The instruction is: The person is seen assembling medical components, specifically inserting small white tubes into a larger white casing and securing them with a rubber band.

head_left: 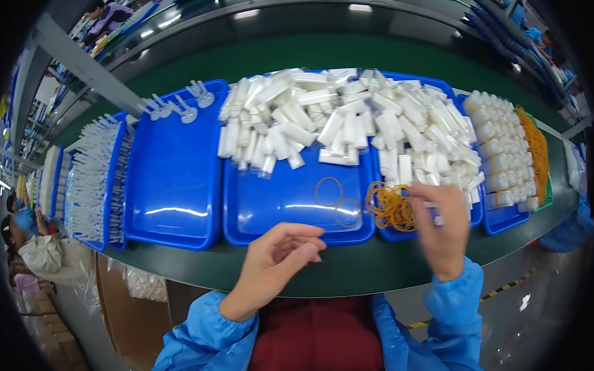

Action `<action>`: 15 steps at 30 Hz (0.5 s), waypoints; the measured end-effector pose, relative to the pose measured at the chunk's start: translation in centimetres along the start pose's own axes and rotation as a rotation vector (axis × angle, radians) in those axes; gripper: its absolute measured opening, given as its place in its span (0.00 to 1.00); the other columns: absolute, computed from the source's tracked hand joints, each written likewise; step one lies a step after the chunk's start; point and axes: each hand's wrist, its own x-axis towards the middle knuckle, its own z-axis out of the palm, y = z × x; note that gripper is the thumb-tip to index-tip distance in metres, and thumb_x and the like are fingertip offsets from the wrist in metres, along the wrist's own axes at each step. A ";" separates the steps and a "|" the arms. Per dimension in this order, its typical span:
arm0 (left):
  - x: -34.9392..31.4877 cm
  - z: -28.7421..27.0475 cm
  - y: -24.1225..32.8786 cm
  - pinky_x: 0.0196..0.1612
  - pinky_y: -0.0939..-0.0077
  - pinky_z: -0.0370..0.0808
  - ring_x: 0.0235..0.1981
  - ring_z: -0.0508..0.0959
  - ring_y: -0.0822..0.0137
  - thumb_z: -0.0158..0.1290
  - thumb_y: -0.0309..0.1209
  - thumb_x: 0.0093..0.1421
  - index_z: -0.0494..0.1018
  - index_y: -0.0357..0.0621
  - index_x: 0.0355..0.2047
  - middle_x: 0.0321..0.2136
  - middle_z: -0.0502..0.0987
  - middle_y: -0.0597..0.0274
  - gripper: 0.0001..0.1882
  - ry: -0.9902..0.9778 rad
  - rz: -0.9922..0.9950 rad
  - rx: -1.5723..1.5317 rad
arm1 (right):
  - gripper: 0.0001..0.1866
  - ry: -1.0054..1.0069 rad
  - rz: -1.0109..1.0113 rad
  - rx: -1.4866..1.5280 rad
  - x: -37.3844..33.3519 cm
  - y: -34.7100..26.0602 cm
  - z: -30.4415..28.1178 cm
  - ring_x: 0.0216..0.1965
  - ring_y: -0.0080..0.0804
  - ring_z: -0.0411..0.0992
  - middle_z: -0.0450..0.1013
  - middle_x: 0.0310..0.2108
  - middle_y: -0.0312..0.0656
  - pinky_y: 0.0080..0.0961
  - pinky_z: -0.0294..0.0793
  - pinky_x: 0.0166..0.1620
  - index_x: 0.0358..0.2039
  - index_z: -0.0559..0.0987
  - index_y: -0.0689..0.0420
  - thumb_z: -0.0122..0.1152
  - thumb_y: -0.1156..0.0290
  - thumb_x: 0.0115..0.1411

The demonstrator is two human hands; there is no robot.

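My left hand (277,259) hovers at the near edge of the middle blue tray (265,206). Its fingers are loosely curled, thumb apart from the index finger, with nothing between them. Over the near part of the right blue tray (476,213) is my right hand (442,229), its fingers smeared by motion; whether it holds anything is unclear. Beside its fingertips lies a heap of yellow-brown rubber bands (390,207). Two loose rubber bands (328,191) lie in the middle tray. White wrapped packets (288,123) are piled across the back of both trays.
Left of these, a blue tray (169,190) has several clear disc-based plastic pieces (188,114) at its back. Trays of clear thin plastic parts (94,186) stand further left. At right are a tray of white rolled bundles (505,152) and a heap of orange bands (535,151).
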 end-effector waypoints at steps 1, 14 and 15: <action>-0.2 -0.2 -0.3 0.46 0.76 0.76 0.40 0.79 0.71 0.55 0.26 0.66 0.74 0.35 0.52 0.41 0.81 0.55 0.15 -0.029 0.025 0.002 | 0.14 -0.117 -0.192 -0.005 1.8 -1.4 1.9 0.33 0.37 0.72 0.77 0.31 0.38 0.34 0.67 0.38 0.40 0.81 0.56 0.66 0.81 0.52; 1.1 -11.9 4.7 0.38 0.79 0.75 0.35 0.80 0.74 0.56 0.21 0.63 0.79 0.37 0.43 0.33 0.80 0.61 0.09 0.274 0.452 0.796 | 0.19 -0.532 -0.264 -0.343 7.7 -6.0 13.1 0.38 0.42 0.75 0.75 0.31 0.45 0.36 0.73 0.42 0.38 0.75 0.59 0.72 0.67 0.48; 1.8 -13.6 4.9 0.37 0.79 0.75 0.34 0.80 0.73 0.56 0.22 0.63 0.78 0.37 0.42 0.33 0.80 0.60 0.08 0.322 0.511 0.884 | 0.20 -0.598 -0.265 -0.379 7.4 -6.6 12.4 0.37 0.42 0.76 0.75 0.31 0.45 0.36 0.73 0.42 0.39 0.75 0.59 0.72 0.67 0.48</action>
